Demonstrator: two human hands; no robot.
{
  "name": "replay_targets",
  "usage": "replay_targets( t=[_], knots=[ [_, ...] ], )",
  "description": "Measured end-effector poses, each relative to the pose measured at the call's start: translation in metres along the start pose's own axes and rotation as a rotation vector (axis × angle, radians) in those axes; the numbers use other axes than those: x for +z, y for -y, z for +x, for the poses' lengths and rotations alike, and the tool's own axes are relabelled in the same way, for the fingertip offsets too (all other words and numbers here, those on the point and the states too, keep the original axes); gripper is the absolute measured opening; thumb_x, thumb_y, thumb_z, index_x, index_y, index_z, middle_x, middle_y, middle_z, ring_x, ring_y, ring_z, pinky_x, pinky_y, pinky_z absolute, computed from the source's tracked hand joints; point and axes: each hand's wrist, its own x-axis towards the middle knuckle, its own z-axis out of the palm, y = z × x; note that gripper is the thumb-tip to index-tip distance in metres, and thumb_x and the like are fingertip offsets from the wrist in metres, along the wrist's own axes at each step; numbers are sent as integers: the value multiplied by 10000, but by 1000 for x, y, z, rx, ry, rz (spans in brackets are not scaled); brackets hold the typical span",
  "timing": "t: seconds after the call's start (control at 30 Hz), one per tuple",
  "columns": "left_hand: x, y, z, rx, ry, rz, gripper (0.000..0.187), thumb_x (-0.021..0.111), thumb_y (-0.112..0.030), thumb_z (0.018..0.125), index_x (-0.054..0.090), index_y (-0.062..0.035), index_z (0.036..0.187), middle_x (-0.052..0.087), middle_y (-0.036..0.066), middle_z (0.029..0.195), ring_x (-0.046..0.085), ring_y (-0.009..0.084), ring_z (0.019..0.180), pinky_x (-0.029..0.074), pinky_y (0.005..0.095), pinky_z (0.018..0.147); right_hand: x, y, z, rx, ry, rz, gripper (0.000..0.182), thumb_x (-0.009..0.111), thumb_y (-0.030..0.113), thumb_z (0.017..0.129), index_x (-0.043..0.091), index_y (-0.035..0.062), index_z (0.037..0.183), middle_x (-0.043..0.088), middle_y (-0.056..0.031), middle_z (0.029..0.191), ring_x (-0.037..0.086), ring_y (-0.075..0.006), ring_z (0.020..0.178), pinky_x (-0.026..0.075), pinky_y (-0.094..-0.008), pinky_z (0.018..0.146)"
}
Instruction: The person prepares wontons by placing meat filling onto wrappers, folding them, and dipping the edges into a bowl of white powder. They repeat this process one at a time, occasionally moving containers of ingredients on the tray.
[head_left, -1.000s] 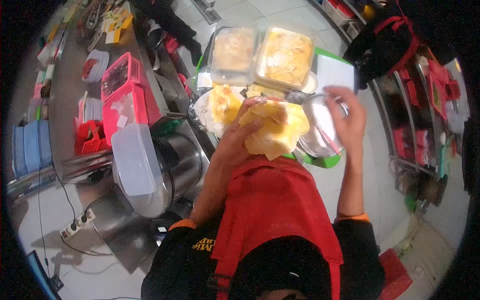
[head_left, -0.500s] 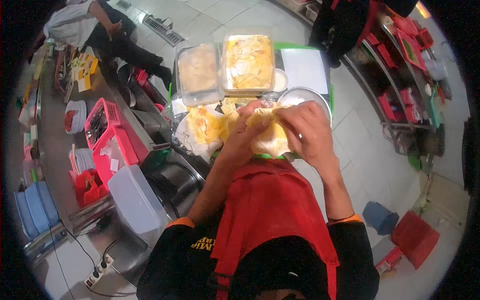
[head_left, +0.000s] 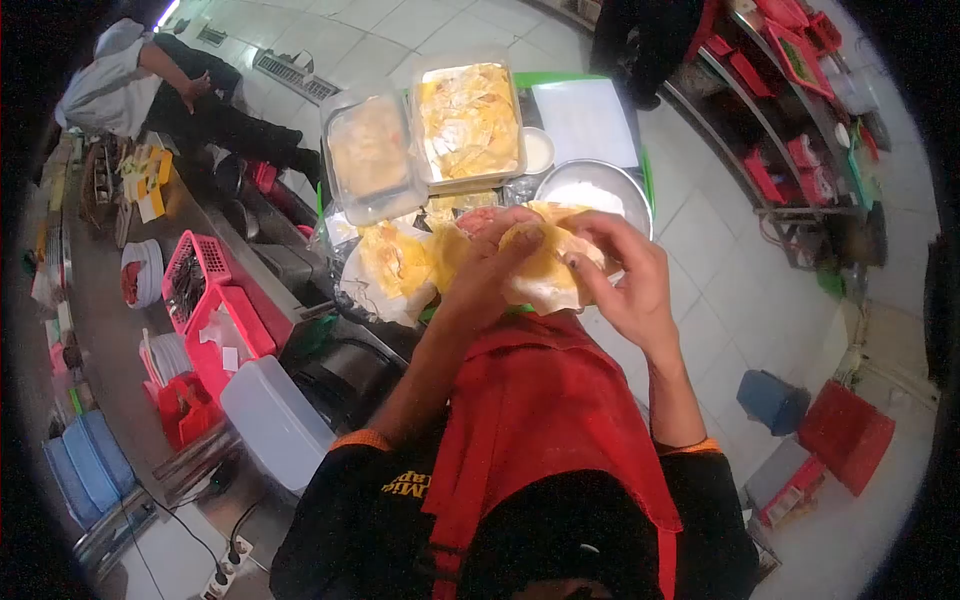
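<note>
A thin yellow wonton wrapper (head_left: 545, 278), dusted white along its lower edge, hangs between my two hands over the near side of the work surface. My left hand (head_left: 488, 268) is closed on its left part, the thumb lying across the top. On the other side my right hand (head_left: 634, 285) pinches the right part between thumb and fingers. Pinkish filling (head_left: 478, 219) shows just behind my left hand. To the left lies a pile of yellow wrappers (head_left: 396, 262) on white paper or plastic. Whether filling lies inside the held wrapper is hidden.
Behind my hands stand a clear tub of pale food (head_left: 370, 150) and a tub of yellow folded pieces (head_left: 468, 120). A small white cup (head_left: 538, 150), a metal bowl of white powder (head_left: 600, 188) and a white sheet (head_left: 585, 122) are right. People stand at far left and far right.
My right hand has opened out slightly and turned, its thumb now on the wrapper's front. More pink filling shows behind my left hand. The whole view has shifted a little.
</note>
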Motion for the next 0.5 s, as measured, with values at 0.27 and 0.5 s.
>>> replay_targets(
  t=[0.27, 0.5],
  knots=[
    [0, -10, -1, -2, -23, 77, 207, 600, -225, 980, 576, -69, 1114, 576, 16, 991, 582, 111, 881, 497, 259, 746, 0, 6, 0, -92, 146, -198, 338, 584, -67, 854, 657, 37, 1167, 608, -135, 893, 622, -268, 762, 500, -338, 698],
    [-9, -2, 0, 46, -88, 36, 191, 572, -260, 1000, 587, -76, 1050, 575, -1, 904, 571, 88, 815, 488, 239, 709, 1, -1, 3, -66, 185, -144, 319, 605, -68, 861, 656, 26, 1162, 631, -108, 938, 635, -205, 803, 508, -301, 742]
  ],
)
